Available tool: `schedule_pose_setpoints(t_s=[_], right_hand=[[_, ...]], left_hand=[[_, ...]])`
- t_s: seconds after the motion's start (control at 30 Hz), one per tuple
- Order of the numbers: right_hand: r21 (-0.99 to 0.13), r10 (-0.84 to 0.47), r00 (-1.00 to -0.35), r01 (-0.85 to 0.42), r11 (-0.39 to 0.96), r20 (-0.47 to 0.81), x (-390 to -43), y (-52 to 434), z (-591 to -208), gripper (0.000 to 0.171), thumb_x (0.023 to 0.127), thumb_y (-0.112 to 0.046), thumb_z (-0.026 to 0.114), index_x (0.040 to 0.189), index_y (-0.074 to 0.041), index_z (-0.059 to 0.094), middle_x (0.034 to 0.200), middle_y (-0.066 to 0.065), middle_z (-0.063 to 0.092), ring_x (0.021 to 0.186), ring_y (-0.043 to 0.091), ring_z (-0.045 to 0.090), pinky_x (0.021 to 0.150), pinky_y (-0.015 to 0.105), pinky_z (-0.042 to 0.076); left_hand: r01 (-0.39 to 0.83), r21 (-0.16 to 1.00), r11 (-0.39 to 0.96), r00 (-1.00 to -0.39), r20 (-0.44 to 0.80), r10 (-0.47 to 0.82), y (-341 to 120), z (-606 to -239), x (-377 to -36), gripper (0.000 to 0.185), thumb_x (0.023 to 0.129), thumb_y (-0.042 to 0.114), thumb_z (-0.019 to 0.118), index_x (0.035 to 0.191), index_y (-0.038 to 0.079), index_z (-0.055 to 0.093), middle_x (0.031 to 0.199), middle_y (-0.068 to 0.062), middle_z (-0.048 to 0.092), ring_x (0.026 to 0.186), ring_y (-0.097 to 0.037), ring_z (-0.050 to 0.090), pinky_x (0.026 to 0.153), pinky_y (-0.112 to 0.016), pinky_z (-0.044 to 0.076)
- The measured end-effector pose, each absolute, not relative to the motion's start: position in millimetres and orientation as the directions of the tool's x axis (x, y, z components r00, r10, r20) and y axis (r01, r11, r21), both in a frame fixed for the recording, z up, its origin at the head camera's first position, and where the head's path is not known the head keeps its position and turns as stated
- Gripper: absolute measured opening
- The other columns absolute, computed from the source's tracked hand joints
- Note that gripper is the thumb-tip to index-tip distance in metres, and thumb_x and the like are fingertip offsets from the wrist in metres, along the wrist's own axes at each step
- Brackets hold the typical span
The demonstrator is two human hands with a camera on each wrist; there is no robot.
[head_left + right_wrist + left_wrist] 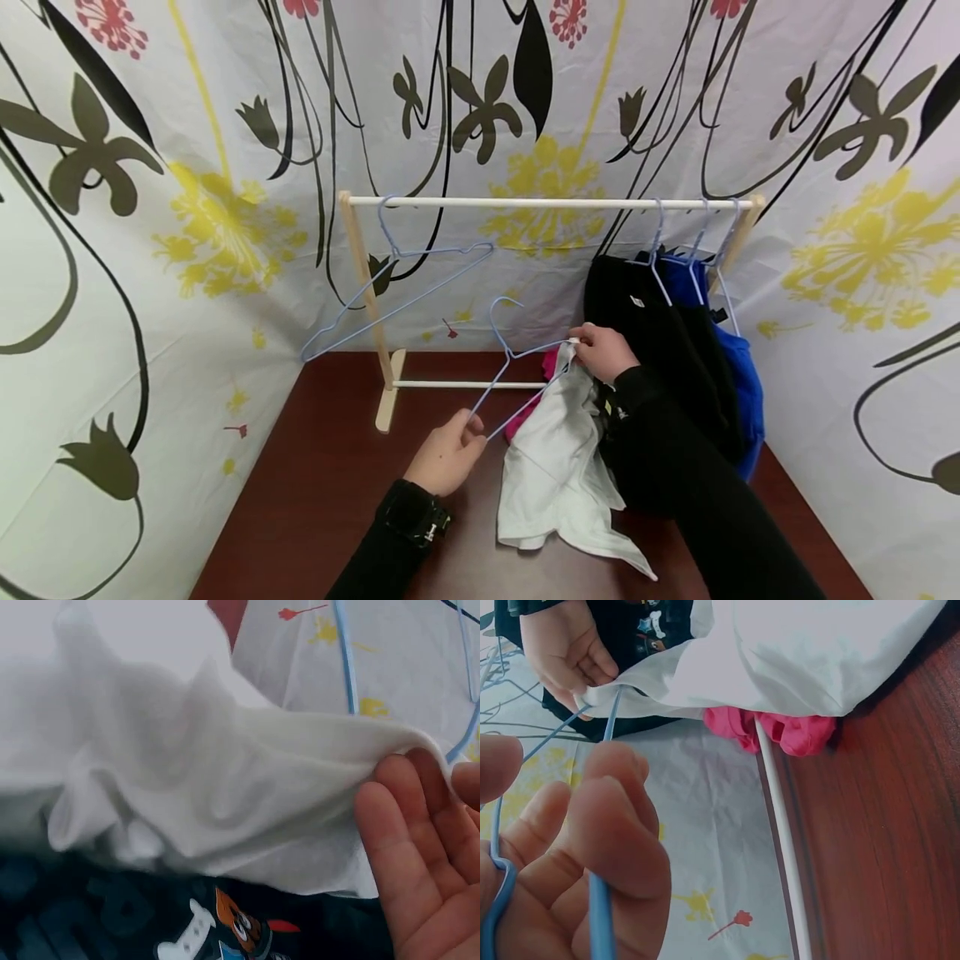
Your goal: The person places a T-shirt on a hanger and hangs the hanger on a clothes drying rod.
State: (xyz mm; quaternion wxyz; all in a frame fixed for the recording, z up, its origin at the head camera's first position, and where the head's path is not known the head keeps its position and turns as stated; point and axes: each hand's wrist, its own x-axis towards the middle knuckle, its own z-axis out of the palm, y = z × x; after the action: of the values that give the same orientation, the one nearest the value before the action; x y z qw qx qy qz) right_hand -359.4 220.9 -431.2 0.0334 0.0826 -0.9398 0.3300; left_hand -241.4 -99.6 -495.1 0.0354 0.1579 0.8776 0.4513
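My left hand (467, 427) grips the lower left corner of a blue wire hanger (517, 354), its fingers (619, 847) curled round the wire (600, 915). At the hanger's right end my right hand (583, 342) pinches the edge of a white garment (555, 467), drawing it over the wire. The rest of the white garment (817, 652) trails down onto the table. In the right wrist view the cloth (187, 772) lies over my fingertips (409, 840). A pink garment (523, 419) lies under the white one.
A wooden rack with a white rail (547, 202) stands on the dark red table (322, 467). An empty blue hanger (397, 275) hangs at its left. Black (660, 333) and blue (742, 367) clothes hang at its right. Flowered cloth walls enclose the table.
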Motion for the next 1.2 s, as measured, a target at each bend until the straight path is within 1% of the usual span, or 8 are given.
schedule_pose_setpoints(t_s=[0.13,0.2,0.4,0.57,0.7,0.83,1.03,1.2], right_hand=[[-0.503,-0.182,-0.963,-0.261,0.824,0.201,-356.3,221.5,-431.1,0.035,0.098,-0.005,0.055,0.131,-0.003,0.065,0.104,0.015,0.068,0.080,0.025,0.057,0.073,0.039,0.041],[-0.446,-0.182,-0.946,-0.289,0.847,0.269,-354.7,222.1,-432.1,0.029,0.097,-0.006,0.058,0.124,-0.005,0.070,0.103,0.013,0.070,0.080,0.026,0.060,0.074,0.040,0.043],[-0.301,-0.205,-0.858,-0.375,0.877,0.471,-348.6,221.7,-432.3,0.014,0.098,-0.009,0.065,0.106,-0.009,0.077,0.112,0.011,0.061,0.106,0.032,0.055,0.092,0.046,0.043],[-0.329,-0.269,-0.839,-0.451,0.830,0.472,-340.0,214.1,-423.6,0.015,0.101,-0.013,0.063,0.110,-0.011,0.075,0.121,0.008,0.063,0.119,0.030,0.054,0.105,0.046,0.038],[-0.369,-0.292,-0.836,-0.483,0.794,0.465,-331.6,204.7,-415.7,0.018,0.102,-0.015,0.061,0.114,-0.012,0.074,0.120,0.006,0.068,0.118,0.028,0.059,0.108,0.045,0.037],[-0.402,-0.314,-0.822,-0.520,0.753,0.475,-324.7,192.9,-411.3,0.019,0.103,-0.015,0.061,0.116,-0.012,0.073,0.118,0.004,0.070,0.116,0.025,0.062,0.112,0.039,0.034],[-0.443,-0.365,-0.800,-0.577,0.687,0.476,-313.8,176.3,-407.5,0.019,0.104,-0.019,0.060,0.117,-0.015,0.073,0.115,0.001,0.069,0.109,0.020,0.062,0.097,0.038,0.045],[-0.432,-0.399,-0.766,-0.623,0.652,0.504,-309.1,171.3,-406.9,0.019,0.105,-0.014,0.056,0.116,-0.012,0.072,0.108,0.003,0.067,0.105,0.021,0.059,0.092,0.040,0.044]], left_hand=[[0.261,0.798,0.544,-0.946,0.099,0.309,-98.5,-494.2,-240.1,0.017,0.103,0.025,0.057,0.117,0.015,0.058,0.084,0.006,0.062,0.068,-0.013,0.059,0.063,-0.035,0.048],[0.267,0.799,0.539,-0.944,0.102,0.315,-98.3,-493.5,-239.5,0.018,0.103,0.025,0.057,0.118,0.014,0.058,0.084,0.006,0.063,0.068,-0.013,0.059,0.063,-0.035,0.048],[0.269,0.798,0.539,-0.941,0.100,0.323,-97.2,-492.2,-238.9,0.017,0.103,0.025,0.057,0.117,0.015,0.059,0.082,0.006,0.062,0.067,-0.014,0.058,0.063,-0.035,0.048],[0.265,0.799,0.539,-0.941,0.091,0.327,-95.3,-488.7,-240.4,0.016,0.103,0.026,0.057,0.117,0.018,0.058,0.081,0.005,0.062,0.066,-0.014,0.058,0.061,-0.035,0.048],[0.262,0.797,0.545,-0.940,0.084,0.330,-92.8,-485.0,-242.9,0.018,0.104,0.027,0.057,0.119,0.017,0.058,0.081,0.005,0.062,0.065,-0.014,0.058,0.062,-0.035,0.049],[0.275,0.784,0.557,-0.938,0.093,0.333,-89.5,-479.7,-245.0,0.017,0.103,0.027,0.057,0.118,0.019,0.059,0.083,0.005,0.062,0.066,-0.015,0.057,0.062,-0.035,0.048],[0.301,0.760,0.576,-0.932,0.109,0.345,-81.8,-474.4,-249.8,0.014,0.103,0.028,0.056,0.115,0.020,0.059,0.082,0.006,0.063,0.065,-0.014,0.057,0.061,-0.035,0.048],[0.301,0.755,0.582,-0.931,0.103,0.349,-76.6,-472.6,-251.2,0.014,0.103,0.029,0.056,0.114,0.020,0.059,0.080,0.007,0.063,0.065,-0.014,0.058,0.062,-0.035,0.048]])
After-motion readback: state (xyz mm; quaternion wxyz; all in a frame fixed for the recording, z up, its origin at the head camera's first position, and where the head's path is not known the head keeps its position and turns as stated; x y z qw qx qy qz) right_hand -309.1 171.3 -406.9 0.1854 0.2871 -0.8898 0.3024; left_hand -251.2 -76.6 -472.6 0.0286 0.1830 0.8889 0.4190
